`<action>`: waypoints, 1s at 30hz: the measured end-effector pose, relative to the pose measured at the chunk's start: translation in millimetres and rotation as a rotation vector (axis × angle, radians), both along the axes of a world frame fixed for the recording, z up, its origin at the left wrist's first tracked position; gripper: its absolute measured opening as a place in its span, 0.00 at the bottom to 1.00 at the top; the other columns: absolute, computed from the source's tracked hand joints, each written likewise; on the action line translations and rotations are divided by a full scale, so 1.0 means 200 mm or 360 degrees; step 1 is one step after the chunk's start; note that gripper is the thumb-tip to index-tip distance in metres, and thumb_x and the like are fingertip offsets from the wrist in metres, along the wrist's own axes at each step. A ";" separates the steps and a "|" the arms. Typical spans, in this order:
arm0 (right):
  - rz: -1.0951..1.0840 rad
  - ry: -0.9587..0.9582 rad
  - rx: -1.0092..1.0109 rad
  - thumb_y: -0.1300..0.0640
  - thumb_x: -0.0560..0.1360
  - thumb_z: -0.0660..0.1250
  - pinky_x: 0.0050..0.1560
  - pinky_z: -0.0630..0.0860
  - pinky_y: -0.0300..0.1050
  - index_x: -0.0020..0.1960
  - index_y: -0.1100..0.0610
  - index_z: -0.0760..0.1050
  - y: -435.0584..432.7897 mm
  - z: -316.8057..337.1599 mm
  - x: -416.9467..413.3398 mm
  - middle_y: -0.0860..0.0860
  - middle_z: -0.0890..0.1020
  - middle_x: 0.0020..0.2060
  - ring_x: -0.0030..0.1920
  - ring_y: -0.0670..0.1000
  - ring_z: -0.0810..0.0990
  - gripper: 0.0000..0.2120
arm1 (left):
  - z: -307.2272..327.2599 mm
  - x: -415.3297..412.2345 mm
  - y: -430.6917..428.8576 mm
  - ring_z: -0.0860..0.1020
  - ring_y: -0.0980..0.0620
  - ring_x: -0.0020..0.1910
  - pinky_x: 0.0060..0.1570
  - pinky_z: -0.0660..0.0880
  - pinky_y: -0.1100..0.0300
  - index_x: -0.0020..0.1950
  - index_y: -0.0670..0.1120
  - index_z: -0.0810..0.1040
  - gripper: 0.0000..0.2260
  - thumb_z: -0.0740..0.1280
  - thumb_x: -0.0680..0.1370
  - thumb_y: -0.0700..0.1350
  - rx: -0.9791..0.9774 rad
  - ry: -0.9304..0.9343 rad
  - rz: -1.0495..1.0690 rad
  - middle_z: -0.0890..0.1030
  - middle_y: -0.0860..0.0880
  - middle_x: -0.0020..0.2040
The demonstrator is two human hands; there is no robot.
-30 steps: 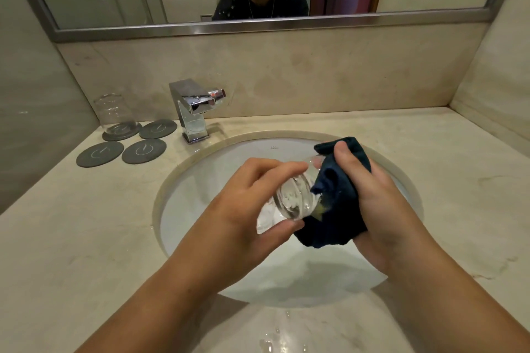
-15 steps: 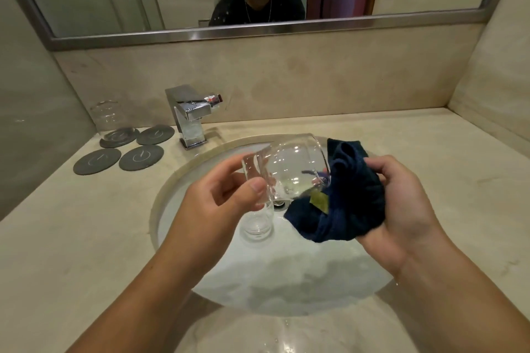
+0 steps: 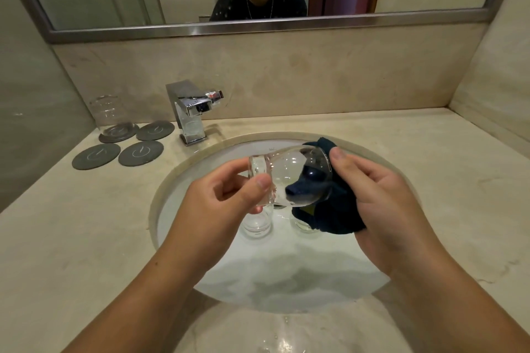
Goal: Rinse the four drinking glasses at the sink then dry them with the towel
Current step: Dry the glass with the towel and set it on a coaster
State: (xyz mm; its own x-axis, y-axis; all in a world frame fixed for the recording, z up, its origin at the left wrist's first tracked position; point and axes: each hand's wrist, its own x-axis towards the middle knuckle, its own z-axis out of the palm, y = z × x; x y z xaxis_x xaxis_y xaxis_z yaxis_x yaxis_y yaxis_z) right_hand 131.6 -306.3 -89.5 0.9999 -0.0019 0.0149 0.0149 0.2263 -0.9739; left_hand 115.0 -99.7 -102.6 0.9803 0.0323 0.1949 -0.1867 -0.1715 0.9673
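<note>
Head view is showing my left hand (image 3: pixel 223 195) pinching the glass (image 3: pixel 289 178) by its base, sideways above the sink (image 3: pixel 286 289). My right hand (image 3: pixel 381 203), gripping the towel (image 3: pixel 329 215), is now pushing it into the mouth, where before it was outside, so I judge inside drying is beginning.

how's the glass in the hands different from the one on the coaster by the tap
The held glass lies on its side above the sink; the coaster glass stands on a grey coaster. The held glass has the dark towel stuffed in; the coaster glass has none. Both are clear.
</note>
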 end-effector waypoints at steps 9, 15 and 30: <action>0.0516 -0.0131 -0.0303 0.52 0.74 0.60 0.40 0.69 0.53 0.53 0.56 0.82 -0.06 0.00 -0.01 0.62 0.77 0.37 0.38 0.58 0.75 0.15 | 0.01 0.01 0.02 0.86 0.49 0.41 0.46 0.79 0.54 0.46 0.61 0.89 0.11 0.72 0.70 0.64 -0.0333 0.0282 0.0120 0.88 0.47 0.45; 0.0758 -0.0064 -0.0726 0.51 0.68 0.64 0.54 0.79 0.59 0.58 0.48 0.83 -0.05 0.01 -0.04 0.59 0.86 0.49 0.52 0.58 0.84 0.20 | 0.00 0.02 0.03 0.83 0.49 0.36 0.38 0.79 0.58 0.47 0.50 0.89 0.25 0.72 0.65 0.68 -0.0325 0.0427 0.0014 0.85 0.42 0.39; 0.0951 0.0346 -0.0475 0.65 0.63 0.72 0.33 0.78 0.42 0.44 0.55 0.84 -0.05 0.04 -0.04 0.57 0.80 0.32 0.32 0.53 0.81 0.12 | 0.00 0.00 0.01 0.85 0.55 0.43 0.45 0.79 0.62 0.55 0.53 0.88 0.18 0.70 0.75 0.63 0.0051 0.0268 -0.0160 0.89 0.51 0.47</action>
State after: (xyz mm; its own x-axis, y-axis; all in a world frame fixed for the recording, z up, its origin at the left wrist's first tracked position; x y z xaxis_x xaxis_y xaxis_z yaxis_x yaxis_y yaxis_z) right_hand 124.0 -316.9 -80.6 0.8088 0.5217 -0.2715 -0.2310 -0.1427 -0.9624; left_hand 114.2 -98.0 -101.6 0.9971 -0.0711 0.0270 -0.0402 -0.1913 0.9807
